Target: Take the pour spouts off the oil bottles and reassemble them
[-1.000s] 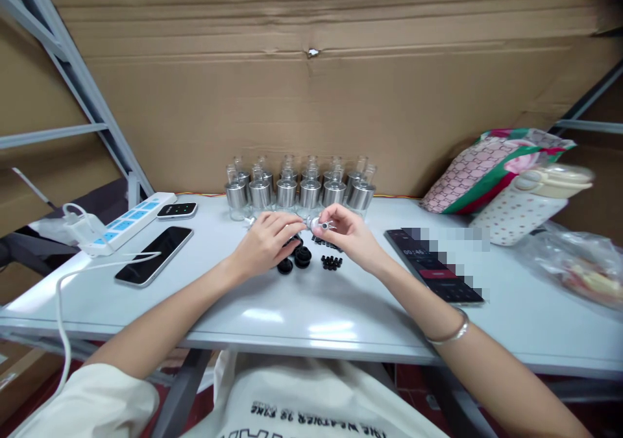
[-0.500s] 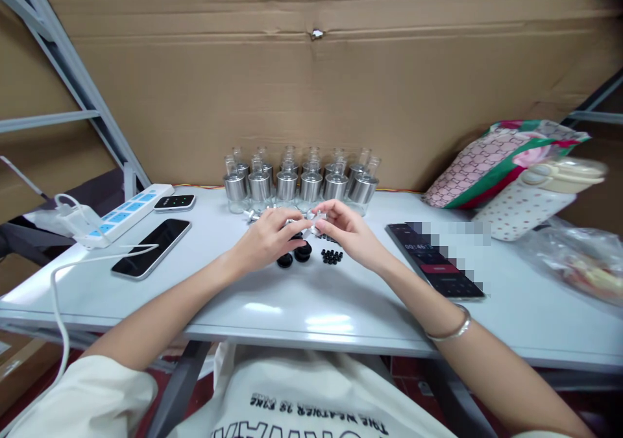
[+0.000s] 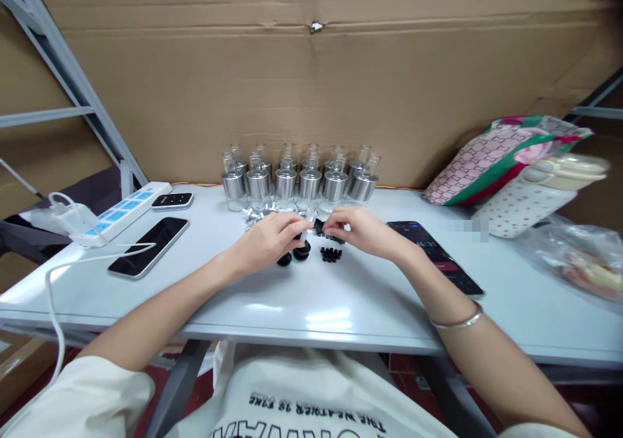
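Note:
My left hand (image 3: 272, 238) is closed, its thumb and fingers pinching a small whitish, partly clear piece (image 3: 310, 219). To its right, my right hand (image 3: 357, 229) bends down with its fingertips together over a group of small black parts (image 3: 318, 226); what those fingers hold is too small to make out. More little black parts (image 3: 331, 254) lie in a cluster below it. Round black caps (image 3: 302, 251) show partly under my left hand. Behind that hand is a pile of silvery-white small pieces (image 3: 253, 215).
Glass bottles with metal sleeves (image 3: 285, 183) stand in rows at the back. A phone (image 3: 149, 248), a power strip (image 3: 129, 211) and a small black device (image 3: 172, 200) are on the left. Another phone (image 3: 440, 256), a flask (image 3: 525, 201), a patterned bag (image 3: 479, 165) and a plastic bag (image 3: 579, 253) are on the right.
My right hand has let go of the whitish piece and moved off to the right, turning its fingers down to the black parts. The left hand keeps the piece.

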Action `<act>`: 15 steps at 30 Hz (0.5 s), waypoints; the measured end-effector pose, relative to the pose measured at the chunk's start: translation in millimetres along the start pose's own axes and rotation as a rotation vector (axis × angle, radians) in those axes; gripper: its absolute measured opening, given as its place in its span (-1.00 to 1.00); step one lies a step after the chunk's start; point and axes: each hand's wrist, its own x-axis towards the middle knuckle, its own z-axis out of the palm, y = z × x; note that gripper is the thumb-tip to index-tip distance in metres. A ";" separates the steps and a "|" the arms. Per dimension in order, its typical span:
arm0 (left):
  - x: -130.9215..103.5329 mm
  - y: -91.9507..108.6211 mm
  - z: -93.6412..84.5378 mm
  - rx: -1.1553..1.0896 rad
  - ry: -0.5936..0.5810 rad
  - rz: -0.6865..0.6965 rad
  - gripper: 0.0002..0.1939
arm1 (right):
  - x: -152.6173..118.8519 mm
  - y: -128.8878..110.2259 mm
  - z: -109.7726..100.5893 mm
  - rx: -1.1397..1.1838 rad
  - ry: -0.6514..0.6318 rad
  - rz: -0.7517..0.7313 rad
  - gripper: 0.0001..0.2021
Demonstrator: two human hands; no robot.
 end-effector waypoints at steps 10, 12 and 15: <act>1.5 -6.4 -2.8 0.083 -0.018 0.060 -0.77 | 1.3 3.0 20.8 -0.211 -0.211 0.034 -0.86; 1.1 -6.2 -2.4 0.078 -0.046 0.048 -0.76 | 2.3 4.6 22.5 -0.225 -0.201 0.039 -0.86; 0.6 -6.3 -2.4 0.080 -0.069 0.042 -0.75 | 3.6 7.4 23.5 -0.277 -0.175 0.042 -0.84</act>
